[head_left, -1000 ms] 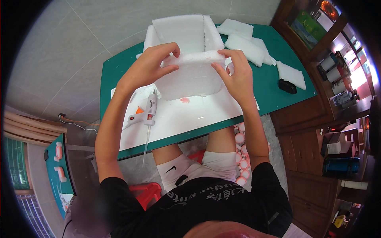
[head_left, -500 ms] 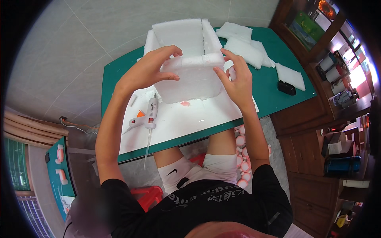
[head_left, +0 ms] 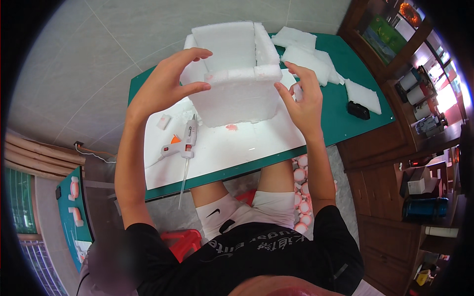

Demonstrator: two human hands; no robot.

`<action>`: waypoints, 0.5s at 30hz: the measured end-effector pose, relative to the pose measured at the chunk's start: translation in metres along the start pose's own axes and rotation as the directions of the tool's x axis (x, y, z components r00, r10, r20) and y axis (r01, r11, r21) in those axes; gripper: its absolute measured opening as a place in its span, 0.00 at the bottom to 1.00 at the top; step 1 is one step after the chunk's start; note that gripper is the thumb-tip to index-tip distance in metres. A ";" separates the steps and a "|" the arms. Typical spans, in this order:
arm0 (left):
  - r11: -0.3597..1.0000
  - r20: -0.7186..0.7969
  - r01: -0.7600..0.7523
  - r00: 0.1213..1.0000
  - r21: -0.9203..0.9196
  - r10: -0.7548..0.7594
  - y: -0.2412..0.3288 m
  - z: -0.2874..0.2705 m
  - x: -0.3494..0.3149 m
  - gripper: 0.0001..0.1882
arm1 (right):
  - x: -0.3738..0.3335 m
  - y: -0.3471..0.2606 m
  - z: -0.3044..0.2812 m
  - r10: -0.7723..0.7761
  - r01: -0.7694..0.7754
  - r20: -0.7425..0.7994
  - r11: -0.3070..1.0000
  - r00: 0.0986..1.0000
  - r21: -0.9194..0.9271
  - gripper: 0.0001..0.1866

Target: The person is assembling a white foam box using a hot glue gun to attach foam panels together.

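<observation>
A topless box of white foam sheets [head_left: 234, 101] stands upright on a white board [head_left: 222, 153] on the green table. My left hand [head_left: 173, 79] is at the box's near left corner, fingers and thumb curved apart with nothing between them. By the near right corner, my right hand [head_left: 305, 98] is open too, its thumb and forefinger close to the foam. Whether any fingertip touches the box, I cannot tell. A white and grey glue gun [head_left: 188, 135] with a clear glue stick in its rear lies left of the box. Near it is a small white block [head_left: 164, 122].
Loose white foam sheets [head_left: 303, 61] overlap at the table's [head_left: 340, 126] far right. Another foam piece [head_left: 363, 93] lies beside a black object [head_left: 358, 110]. Several pink and white round pieces [head_left: 302, 202] are on the floor. A red stool [head_left: 182, 241] is at my left.
Both hands have moved outward from the box, the left one leftward and the right one slightly rightward. The small white block beside my left forearm now shows more fully.
</observation>
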State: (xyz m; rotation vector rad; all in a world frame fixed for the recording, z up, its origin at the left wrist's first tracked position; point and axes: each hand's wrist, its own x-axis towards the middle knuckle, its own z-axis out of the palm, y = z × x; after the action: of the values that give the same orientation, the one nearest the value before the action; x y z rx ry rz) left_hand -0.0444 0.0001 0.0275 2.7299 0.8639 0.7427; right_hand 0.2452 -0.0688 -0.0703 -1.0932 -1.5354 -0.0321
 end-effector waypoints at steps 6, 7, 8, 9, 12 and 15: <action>0.999 -0.021 0.035 0.999 0.036 -0.035 -0.002 -0.008 -0.011 0.29 | 0.000 -0.004 -0.005 0.018 -0.019 -0.031 0.999 0.999 -0.034 0.24; 0.997 -0.051 0.041 0.998 0.059 -0.038 -0.002 -0.010 -0.015 0.28 | -0.001 -0.005 -0.007 0.027 -0.028 -0.037 0.999 0.999 -0.033 0.24; 0.995 -0.082 0.048 0.996 0.082 -0.042 -0.002 -0.013 -0.019 0.27 | -0.002 -0.005 -0.009 0.036 -0.037 -0.042 0.999 0.999 -0.031 0.24; 0.995 -0.088 0.055 0.995 0.082 -0.047 -0.003 -0.015 -0.023 0.27 | -0.004 -0.004 -0.013 0.031 -0.032 -0.035 0.999 0.999 -0.029 0.24; 0.992 -0.233 0.003 0.972 0.122 0.026 -0.004 -0.018 -0.044 0.20 | -0.016 0.003 -0.028 0.023 -0.027 -0.053 0.997 0.998 -0.069 0.27; 0.997 -0.411 0.062 0.909 -0.036 -0.071 0.013 0.008 -0.080 0.12 | -0.042 -0.006 -0.039 0.293 -0.294 0.045 0.916 0.955 0.273 0.31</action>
State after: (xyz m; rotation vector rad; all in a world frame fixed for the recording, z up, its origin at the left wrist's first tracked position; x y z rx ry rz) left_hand -0.0900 -0.0572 -0.0076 2.5448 1.0130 1.3366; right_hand 0.2651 -0.1197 -0.0880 -1.0849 -1.3164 0.3808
